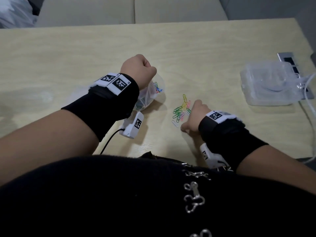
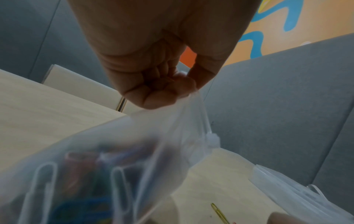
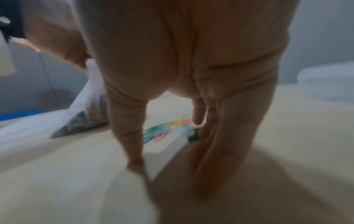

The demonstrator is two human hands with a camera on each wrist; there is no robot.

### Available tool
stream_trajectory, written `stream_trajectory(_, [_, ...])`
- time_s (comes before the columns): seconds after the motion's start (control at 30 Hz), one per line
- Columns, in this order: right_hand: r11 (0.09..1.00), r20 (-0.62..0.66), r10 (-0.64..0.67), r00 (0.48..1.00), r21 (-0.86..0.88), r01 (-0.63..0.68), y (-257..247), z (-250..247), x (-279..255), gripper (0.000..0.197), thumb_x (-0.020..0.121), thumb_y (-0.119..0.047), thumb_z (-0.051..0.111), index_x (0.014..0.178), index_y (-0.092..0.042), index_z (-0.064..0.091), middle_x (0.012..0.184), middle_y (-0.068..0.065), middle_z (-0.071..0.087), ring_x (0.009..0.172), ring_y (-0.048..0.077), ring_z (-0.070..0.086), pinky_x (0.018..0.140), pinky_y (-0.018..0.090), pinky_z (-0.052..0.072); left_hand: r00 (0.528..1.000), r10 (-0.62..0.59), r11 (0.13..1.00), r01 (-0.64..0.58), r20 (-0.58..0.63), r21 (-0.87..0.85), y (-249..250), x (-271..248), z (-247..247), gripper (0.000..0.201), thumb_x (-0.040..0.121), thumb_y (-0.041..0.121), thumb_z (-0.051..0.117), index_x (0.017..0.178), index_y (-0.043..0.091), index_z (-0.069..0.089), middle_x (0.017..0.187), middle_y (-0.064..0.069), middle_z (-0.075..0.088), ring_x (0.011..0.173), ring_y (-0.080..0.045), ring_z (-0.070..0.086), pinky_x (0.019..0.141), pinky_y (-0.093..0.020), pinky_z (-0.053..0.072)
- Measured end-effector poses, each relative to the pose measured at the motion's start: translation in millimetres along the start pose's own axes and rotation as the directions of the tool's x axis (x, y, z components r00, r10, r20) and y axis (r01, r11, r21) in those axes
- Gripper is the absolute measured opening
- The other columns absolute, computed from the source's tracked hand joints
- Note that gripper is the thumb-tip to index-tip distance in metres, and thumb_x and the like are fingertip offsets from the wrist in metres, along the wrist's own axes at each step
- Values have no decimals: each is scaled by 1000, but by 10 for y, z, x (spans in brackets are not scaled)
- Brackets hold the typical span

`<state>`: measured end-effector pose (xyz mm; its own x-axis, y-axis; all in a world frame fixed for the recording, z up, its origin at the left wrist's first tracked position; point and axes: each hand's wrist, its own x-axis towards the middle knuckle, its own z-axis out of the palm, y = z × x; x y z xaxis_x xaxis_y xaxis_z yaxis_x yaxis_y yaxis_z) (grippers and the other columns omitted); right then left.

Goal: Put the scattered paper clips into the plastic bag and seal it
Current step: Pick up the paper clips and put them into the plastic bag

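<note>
Two bare hands work over a pale wooden tabletop (image 1: pixel 68 53), seen from above by the person's head camera. A dark garment fills the bottom of that view, and both forearms wear black sleeves with white marker tags at the wrists. At the far right of the tabletop sits a clear plastic box (image 1: pixel 266 84), well apart from the work. Left of centre, the left hand (image 1: pixel 138 69) is closed into a fist around the gathered top edge of a clear bag (image 1: pixel 150 94); its grip pinches the plastic between curled fingers and thumb, holding the bag upright with its base on the tabletop. The left wrist view shows coloured and white clips lying inside the bag, blurred behind the plastic. Near the bag, to its right, a loose cluster of clips (image 1: pixel 181 110) in green, yellow, pink and white lies on the tabletop. The right hand (image 1: pixel 196 117) rests just beside that cluster, thumb and fingers reaching down to the surface with fingertips at the clips; its grip is spread, and the blurred right wrist view does not show any clip held.
</note>
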<state>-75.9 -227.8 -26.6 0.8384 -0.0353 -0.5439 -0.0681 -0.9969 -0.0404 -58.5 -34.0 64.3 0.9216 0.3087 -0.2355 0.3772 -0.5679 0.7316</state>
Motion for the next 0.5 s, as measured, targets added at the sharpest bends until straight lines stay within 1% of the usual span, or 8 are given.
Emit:
stream_trajectory(0.07, [996, -12, -6, 1000, 92, 7, -68, 93, -35, 80, 58, -49, 77, 114, -9, 37, 113, 13, 50, 98, 36, 60, 87, 44, 49, 1000, 3, 1000, -3, 5, 14, 15, -19, 17, 13, 74, 16, 49, 64, 21, 44, 75, -5, 62, 86, -35, 67, 81, -47, 56])
stream_trajectory(0.13, [985, -36, -41, 999, 164, 46, -130, 89, -42, 71, 70, -43, 75, 119, -6, 39, 118, 14, 48, 97, 34, 60, 78, 36, 47, 1000, 6, 1000, -6, 13, 28, 19, -37, 31, 12, 75, 16, 49, 64, 21, 44, 76, -5, 62, 86, -35, 67, 81, -47, 56])
stream_trajectory(0.2, [976, -93, -95, 991, 187, 111, -157, 34, -17, 60, 77, -36, 71, 119, -5, 41, 120, 16, 49, 97, 34, 59, 71, 32, 40, 1000, 10, 999, -11, 23, 39, 22, -59, 47, 12, 75, 16, 49, 65, 21, 44, 75, -4, 61, 86, -35, 67, 81, -46, 57])
stream_trajectory(0.27, [966, -162, -126, 979, 205, 159, -153, -21, 47, 51, 80, -28, 68, 118, -5, 43, 120, 17, 49, 95, 33, 59, 69, 31, 38, 1000, 11, 999, -12, 24, 44, 19, -66, 50, 12, 75, 16, 50, 65, 21, 44, 74, -4, 61, 85, -35, 67, 80, -46, 57])
stream_trajectory(0.33, [957, -192, -136, 972, 229, 179, -143, -64, 101, 64, 73, -32, 75, 121, -7, 41, 123, 15, 45, 93, 33, 58, 72, 32, 43, 1000, 10, 999, -11, 17, 52, 8, -62, 32, 12, 75, 16, 50, 65, 21, 44, 76, -5, 62, 85, -34, 67, 80, -46, 57])
stream_trajectory(0.4, [959, -167, -163, 972, 206, 197, -144, -91, 119, 92, 61, -46, 83, 132, -12, 35, 126, 12, 37, 99, 33, 56, 84, 36, 49, 1000, 9, 999, -10, 11, 52, -1, -58, 12, 12, 75, 16, 50, 65, 21, 44, 78, -6, 63, 86, -34, 67, 81, -46, 57])
stream_trajectory(0.43, [962, -147, -200, 969, 160, 223, -149, -91, 126, 98, 59, -52, 83, 136, -15, 34, 127, 12, 35, 102, 34, 55, 88, 38, 50, 1000, 8, 999, -8, 10, 51, 2, -55, 4, 12, 74, 16, 50, 65, 21, 44, 77, -6, 63, 85, -34, 67, 81, -46, 57])
stream_trajectory(0.5, [955, -133, -275, 952, 76, 286, -161, -70, 153, 89, 66, -54, 78, 135, -14, 38, 128, 12, 35, 107, 35, 53, 91, 40, 49, 1000, 3, 999, -4, 9, 51, 6, -44, -6, 12, 74, 16, 50, 65, 22, 44, 74, -4, 62, 85, -34, 68, 80, -46, 57])
